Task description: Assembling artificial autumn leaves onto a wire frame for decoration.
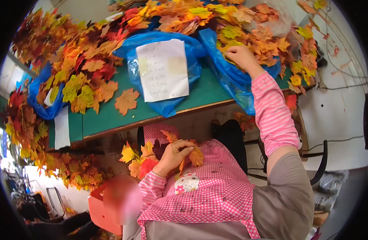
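Observation:
Low over my lap, my left hand (174, 157) is closed around a bunch of artificial maple leaves (196, 157). Orange, yellow and red leaves stick out on both sides of its fingers. My right arm stretches forward across the table, and my right hand (244, 59) dips into the leaves at a blue plastic bag (229, 82). Its fingers are bent down among yellow and orange maple leaves (261, 48). The fingertips are partly hidden, so what they pinch cannot be made out.
A green table (112, 116) carries large heaps of autumn leaves (176, 18). A handwritten paper sheet (163, 72) lies on another blue bag (126, 42). One loose orange leaf (127, 101) rests near the edge. A red plastic stool or box (96, 208) stands at lower left.

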Motion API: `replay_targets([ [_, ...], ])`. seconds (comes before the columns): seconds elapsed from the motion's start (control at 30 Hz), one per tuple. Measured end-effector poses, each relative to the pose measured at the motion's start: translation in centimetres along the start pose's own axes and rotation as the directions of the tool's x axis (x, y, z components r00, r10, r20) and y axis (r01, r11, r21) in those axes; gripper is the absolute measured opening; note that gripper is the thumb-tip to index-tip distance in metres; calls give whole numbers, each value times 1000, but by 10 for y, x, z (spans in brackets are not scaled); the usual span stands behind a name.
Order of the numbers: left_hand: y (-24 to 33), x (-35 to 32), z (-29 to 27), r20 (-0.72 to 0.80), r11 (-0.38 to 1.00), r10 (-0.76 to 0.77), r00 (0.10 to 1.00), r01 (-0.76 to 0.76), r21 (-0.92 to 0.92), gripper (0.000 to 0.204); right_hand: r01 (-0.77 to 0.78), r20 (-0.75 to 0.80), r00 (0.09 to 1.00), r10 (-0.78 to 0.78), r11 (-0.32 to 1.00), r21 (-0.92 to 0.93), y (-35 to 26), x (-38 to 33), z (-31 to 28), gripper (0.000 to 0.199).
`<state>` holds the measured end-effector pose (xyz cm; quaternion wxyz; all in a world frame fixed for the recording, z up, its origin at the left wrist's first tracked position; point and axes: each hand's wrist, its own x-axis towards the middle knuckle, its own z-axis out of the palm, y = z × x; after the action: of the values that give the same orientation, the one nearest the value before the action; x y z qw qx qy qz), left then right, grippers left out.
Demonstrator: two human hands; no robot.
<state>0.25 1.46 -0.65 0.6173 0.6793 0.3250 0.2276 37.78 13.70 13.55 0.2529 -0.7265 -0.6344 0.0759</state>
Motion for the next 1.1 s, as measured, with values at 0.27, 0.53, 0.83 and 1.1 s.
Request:
replay_targets([
  [0.27, -3, -5, -2, -31, 1000, -8, 999, 7, -14, 13, 7, -88, 996, 16, 967, 255, 0, -15, 17, 24],
  [0.53, 18, 0, -6, -158, 974, 0, 987, 36, 224, 19, 409, -380, 888, -260, 824, 392, -31, -48, 4, 8],
  [0.83, 33, 0, -9, -364, 854, 289, 885, -67, 515, 14, 502, 100, 828, -551, 810, 304, -111, -147, 81, 8],
  [1.1, 29, 7, -12, -509, 984, 118, 853, -31, 177, 14, 103, 190, 946, -261, 802, 588, -116, -170, 124, 13],
])
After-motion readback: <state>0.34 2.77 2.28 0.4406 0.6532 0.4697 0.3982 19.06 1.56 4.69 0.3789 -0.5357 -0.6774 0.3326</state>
